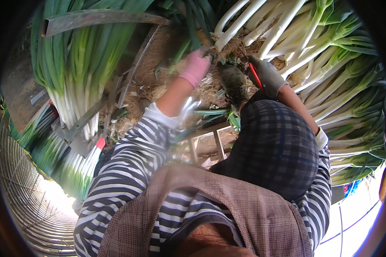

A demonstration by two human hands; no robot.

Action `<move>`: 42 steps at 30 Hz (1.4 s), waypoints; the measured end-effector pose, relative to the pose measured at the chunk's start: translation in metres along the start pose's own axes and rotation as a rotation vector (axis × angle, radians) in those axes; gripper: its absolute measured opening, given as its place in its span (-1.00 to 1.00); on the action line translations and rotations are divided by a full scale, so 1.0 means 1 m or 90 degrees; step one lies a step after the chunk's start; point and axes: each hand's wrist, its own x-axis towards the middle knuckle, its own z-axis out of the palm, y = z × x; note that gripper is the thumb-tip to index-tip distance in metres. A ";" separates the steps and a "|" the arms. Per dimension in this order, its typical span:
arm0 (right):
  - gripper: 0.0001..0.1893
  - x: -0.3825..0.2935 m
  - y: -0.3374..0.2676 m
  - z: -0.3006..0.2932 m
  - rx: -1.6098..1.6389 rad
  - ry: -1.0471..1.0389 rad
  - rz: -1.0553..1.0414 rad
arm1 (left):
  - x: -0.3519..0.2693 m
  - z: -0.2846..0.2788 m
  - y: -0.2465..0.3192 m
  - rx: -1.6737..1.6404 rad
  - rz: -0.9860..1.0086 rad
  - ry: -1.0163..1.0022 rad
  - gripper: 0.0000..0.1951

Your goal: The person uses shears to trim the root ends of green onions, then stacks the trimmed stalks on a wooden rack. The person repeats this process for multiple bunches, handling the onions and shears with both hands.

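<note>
My left hand, in a pink-cuffed work glove, is at the root end of a leek or large green onion; blur and tangled roots hide whether its fingers grip it. My right hand, in a grey-green glove, is closed on a tool with a red handle. The tool's thin dark front part points up towards the roots, and its kind cannot be told. Between my hands is a dark shoe. Loose roots and leaf scraps cover the soil under my left wrist.
Many leeks or large green onions are heaped along the right. At left, an upright bunch stands in a metal frame, with bundled ones below it. A slatted frame lies near my knee.
</note>
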 end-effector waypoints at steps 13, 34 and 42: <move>-0.63 0.015 -0.035 -0.002 0.108 -0.206 -0.063 | -0.050 0.006 0.044 0.157 0.020 0.094 -0.70; -0.73 0.013 0.002 0.009 0.621 0.292 0.075 | 0.006 0.056 0.088 0.472 0.156 0.002 -0.59; -0.74 0.010 0.000 0.005 0.617 0.265 0.096 | 0.042 0.043 0.092 0.503 0.057 -0.103 -0.56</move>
